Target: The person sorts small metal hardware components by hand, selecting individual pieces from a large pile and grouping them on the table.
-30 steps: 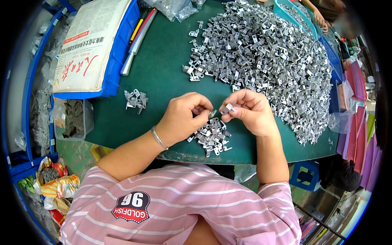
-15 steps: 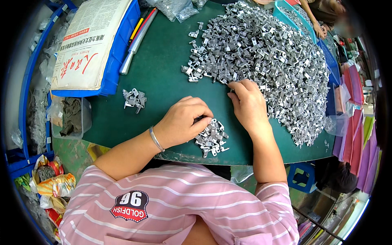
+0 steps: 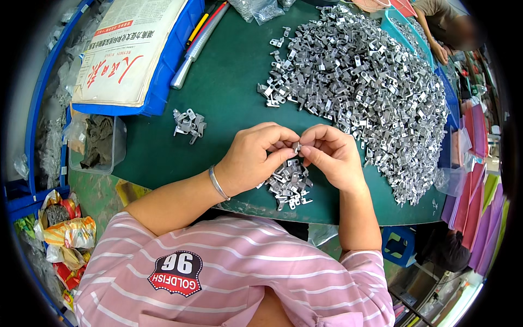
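Note:
Between my fingertips is a small bent metal bracket (image 3: pixel 296 146), pinched from both sides. My left hand (image 3: pixel 255 151), with a bangle on its wrist, is closed with thumb and index finger on it. My right hand (image 3: pixel 336 158) meets it there, its fingers and thumb also closed on the piece. Just below the hands lies a small pile of metal brackets (image 3: pixel 291 185) near the table's front edge. A large heap of similar brackets (image 3: pixel 359 87) spreads beyond my right hand. Off to the left sits a little cluster of metal pieces (image 3: pixel 189 125).
On the left of the green table (image 3: pixel 229 76) are a blue bin (image 3: pixel 173 57) topped with newspaper (image 3: pixel 122 60), pens (image 3: pixel 201 27) and a clear tub (image 3: pixel 117 147). A turquoise tray (image 3: pixel 393 24) stands behind the heap, near another person's hand (image 3: pixel 439 53).
My right hand has come away from the large heap's edge toward my left hand. My left hand has risen slightly from the small pile, and both now grip one bracket.

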`<state>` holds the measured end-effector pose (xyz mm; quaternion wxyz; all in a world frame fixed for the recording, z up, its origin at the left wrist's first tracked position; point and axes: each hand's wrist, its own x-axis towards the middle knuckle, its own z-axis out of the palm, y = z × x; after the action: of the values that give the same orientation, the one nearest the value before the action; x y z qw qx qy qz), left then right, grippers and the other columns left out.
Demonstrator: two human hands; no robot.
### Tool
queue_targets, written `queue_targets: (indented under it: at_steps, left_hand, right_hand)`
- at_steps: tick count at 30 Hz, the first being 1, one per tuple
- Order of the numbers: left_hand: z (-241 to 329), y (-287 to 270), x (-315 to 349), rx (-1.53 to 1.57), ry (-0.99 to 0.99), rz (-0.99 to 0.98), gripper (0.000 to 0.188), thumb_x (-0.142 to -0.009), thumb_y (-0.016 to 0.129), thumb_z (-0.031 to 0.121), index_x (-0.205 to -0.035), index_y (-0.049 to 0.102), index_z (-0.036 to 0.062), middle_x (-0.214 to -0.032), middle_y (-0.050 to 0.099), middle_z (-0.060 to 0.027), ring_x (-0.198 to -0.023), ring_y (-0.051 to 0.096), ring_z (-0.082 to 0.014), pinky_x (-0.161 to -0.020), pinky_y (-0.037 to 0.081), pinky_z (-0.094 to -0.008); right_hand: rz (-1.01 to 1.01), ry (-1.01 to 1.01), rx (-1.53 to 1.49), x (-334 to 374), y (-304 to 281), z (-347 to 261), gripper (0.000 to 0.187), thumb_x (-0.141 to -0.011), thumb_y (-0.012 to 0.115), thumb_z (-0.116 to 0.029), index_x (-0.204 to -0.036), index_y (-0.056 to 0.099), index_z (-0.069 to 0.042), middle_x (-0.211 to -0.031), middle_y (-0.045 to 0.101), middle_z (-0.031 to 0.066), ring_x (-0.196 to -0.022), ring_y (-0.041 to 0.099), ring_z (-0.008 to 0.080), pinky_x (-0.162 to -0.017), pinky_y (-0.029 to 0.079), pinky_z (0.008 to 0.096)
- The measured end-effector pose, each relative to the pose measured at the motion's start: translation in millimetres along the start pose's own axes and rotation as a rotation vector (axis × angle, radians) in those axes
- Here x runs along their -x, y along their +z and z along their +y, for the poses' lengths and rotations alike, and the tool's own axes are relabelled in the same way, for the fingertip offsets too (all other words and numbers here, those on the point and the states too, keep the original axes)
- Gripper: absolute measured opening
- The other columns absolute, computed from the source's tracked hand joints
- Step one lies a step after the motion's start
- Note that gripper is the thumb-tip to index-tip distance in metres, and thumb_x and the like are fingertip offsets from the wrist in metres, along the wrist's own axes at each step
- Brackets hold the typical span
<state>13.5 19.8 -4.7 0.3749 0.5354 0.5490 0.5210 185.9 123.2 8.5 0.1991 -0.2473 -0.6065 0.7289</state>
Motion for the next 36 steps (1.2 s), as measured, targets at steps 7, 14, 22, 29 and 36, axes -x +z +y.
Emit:
queue_targets:
  at_steps: [7, 14, 22, 29, 36]
  left_hand:
    - [4.7, 0.2, -2.3, -0.118, 0.135, 0.101, 0.021, -0.077, 0.069, 0.0, -0.097, 0.062, 0.002, -0.089, 0.063, -0.0081, -0.077, 0.066, -0.0181, -0.069, 0.054, -0.0282]
    - [-1.8, 1.2, -1.3, -0.084, 0.153, 0.1, 0.026, -0.077, 0.069, -0.001, -0.101, 0.061, 0.0017, -0.09, 0.064, -0.0084, -0.077, 0.067, -0.0172, -0.069, 0.055, -0.028]
    - [0.8, 2.7, 1.6, 0.144, -0.016, 0.095, 0.025, -0.079, 0.07, -0.004, -0.103, 0.064, -0.0011, -0.093, 0.066, -0.0062, -0.081, 0.064, -0.0106, -0.071, 0.053, -0.0234]
    - [-5.3, -5.1, 0.3, -0.167, 0.195, 0.0, 0.015, -0.074, 0.064, -0.006, -0.086, 0.069, 0.0028, -0.087, 0.066, -0.0075, -0.077, 0.063, -0.0188, -0.07, 0.051, -0.0292]
    - [-5.7, -0.8, -1.7, -0.262, 0.256, -0.087, 0.011, -0.077, 0.066, 0.003, -0.087, 0.069, 0.0034, -0.087, 0.068, -0.0093, -0.079, 0.063, -0.0247, -0.073, 0.05, -0.0346]
  right_hand:
    - [0.029, -0.041, 0.052, 0.6, 10.9, -1.5, 0.02, -0.086, 0.065, 0.004, -0.105, 0.06, 0.005, -0.092, 0.065, 0.0073, -0.083, 0.064, 0.0115, -0.072, 0.054, 0.0232]
    - [0.085, 0.077, -0.148, -1.7, 2.3, -0.9, 0.02, -0.085, 0.066, 0.003, -0.104, 0.061, 0.007, -0.089, 0.068, 0.0124, -0.077, 0.068, 0.017, -0.069, 0.058, 0.0282]
    - [0.119, 0.142, -0.122, -2.5, -0.2, -1.7, 0.019, -0.087, 0.064, 0.001, -0.104, 0.062, 0.008, -0.087, 0.068, 0.0139, -0.075, 0.069, 0.018, -0.065, 0.059, 0.028]
    - [0.238, -0.097, 0.625, 1.6, -6.6, -6.9, 0.009, -0.082, 0.067, -0.004, -0.09, 0.069, 0.0, -0.08, 0.066, 0.0054, -0.063, 0.059, 0.0088, -0.058, 0.048, 0.025]
    - [0.477, -0.465, 1.429, -30.5, -12.5, -13.2, 0.015, -0.077, 0.069, -0.005, -0.091, 0.066, -0.004, -0.085, 0.059, 0.012, -0.083, 0.059, 0.0301, -0.073, 0.049, 0.039]
